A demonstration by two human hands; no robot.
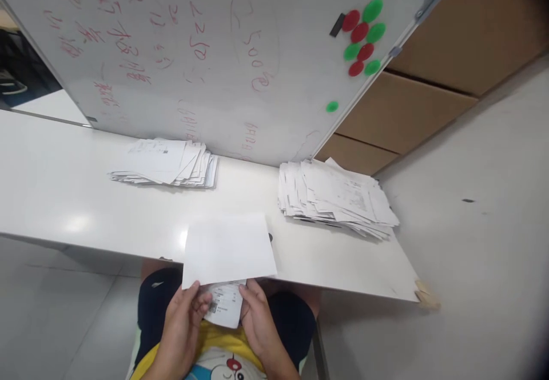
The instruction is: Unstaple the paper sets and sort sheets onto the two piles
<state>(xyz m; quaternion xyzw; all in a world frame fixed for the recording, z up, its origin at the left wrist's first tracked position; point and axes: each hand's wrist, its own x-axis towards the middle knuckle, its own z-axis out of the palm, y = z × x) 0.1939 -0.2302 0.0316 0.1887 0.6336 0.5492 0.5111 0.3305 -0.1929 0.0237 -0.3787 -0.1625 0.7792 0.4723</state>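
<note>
My left hand (pixel 185 309) is closed at the lower left corner of a blank white sheet of paper (pixel 227 248), its thumb on the near edge. The sheet lies over the table's front edge. Just below it is a smaller printed slip (pixel 225 305) with lines of text and a dark square code. My right hand (pixel 256 311) pinches the slip's right side, thumb on top. The curled fingers of my left hand come close to the slip's left side; whether they touch it is unclear. A small dark object (pixel 270 237) shows partly from behind the sheet's right edge.
On the white table (pixel 141 214) lie a paper stack (pixel 171 162) at back left and a larger one (pixel 338 200) at right. A whiteboard (pixel 291 111) with red writing and round magnets stands behind. Cardboard boxes (pixel 429 111) are beyond it, and a wall (pixel 480 242) is at right.
</note>
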